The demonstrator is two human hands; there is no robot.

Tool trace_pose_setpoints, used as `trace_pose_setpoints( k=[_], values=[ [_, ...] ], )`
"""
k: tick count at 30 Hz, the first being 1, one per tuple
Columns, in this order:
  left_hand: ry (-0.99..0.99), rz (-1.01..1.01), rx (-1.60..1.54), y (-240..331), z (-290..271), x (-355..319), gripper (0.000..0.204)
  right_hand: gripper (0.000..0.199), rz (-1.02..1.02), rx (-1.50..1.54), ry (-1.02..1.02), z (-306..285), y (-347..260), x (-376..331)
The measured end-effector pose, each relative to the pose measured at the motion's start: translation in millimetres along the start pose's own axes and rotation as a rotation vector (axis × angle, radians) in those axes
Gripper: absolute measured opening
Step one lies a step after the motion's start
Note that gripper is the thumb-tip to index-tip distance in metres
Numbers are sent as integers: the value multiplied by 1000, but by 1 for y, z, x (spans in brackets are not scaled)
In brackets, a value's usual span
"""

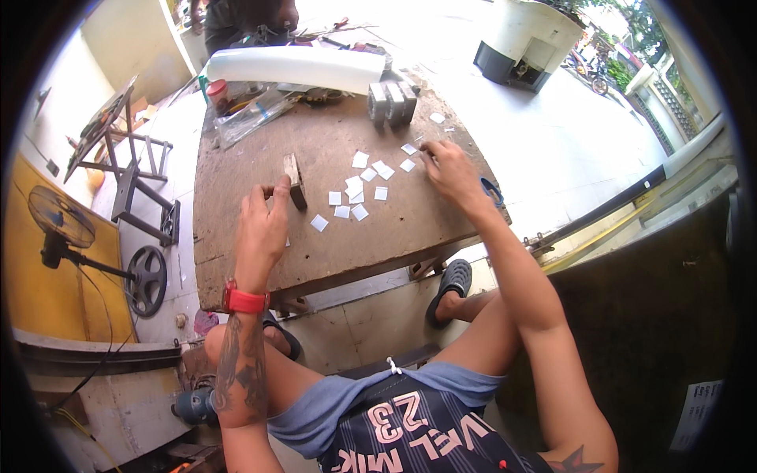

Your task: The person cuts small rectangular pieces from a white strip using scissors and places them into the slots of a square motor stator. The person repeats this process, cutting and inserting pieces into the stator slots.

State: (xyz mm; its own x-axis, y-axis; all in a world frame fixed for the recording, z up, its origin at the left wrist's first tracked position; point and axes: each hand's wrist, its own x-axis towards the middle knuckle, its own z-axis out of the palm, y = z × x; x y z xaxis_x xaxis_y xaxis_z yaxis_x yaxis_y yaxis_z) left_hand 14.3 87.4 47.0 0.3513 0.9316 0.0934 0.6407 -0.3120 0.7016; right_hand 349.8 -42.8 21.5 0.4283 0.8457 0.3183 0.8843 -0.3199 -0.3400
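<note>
Several small white squares (354, 188) lie scattered over the middle of the wooden table (331, 252). My left hand (264, 221) rests by the left part of the table, thumb apart from the curled fingers. Beside its thumb stands a small wooden block (295, 181), upright; whether they touch is hard to see. At the right of the squares, my right hand (451, 175) is lowered with its fingertips drawn together near a white square (408, 149). What those fingertips hold, if anything, is hidden.
Grey metal blocks (392, 104), a large white roll (296, 66), a clear plastic bag (256, 117) and a red-lidded jar (218, 94) occupy the table's far side. A blue ring (491, 191) lies at the right edge. Another person (244, 24) is beyond the table; a fan (61, 217) stands left.
</note>
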Motion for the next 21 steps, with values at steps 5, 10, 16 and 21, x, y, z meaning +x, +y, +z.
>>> trace_pose_setpoints(
  k=[5,10,16,21],
  values=[
    [-103,-21,-130,-17,35,45,63,34,61,-83,-74,21,-5,36],
    [-170,-138,-991,-32,49,41,52,26,207,303,-13,7,-23,37],
    [-200,-279,-1783,-3,25,-11,69,27,42,730,-8,-4,-92,-49],
    [-304,-140,-2093,17,26,-57,68,37,-221,878,4,-5,-142,-83]
  ],
)
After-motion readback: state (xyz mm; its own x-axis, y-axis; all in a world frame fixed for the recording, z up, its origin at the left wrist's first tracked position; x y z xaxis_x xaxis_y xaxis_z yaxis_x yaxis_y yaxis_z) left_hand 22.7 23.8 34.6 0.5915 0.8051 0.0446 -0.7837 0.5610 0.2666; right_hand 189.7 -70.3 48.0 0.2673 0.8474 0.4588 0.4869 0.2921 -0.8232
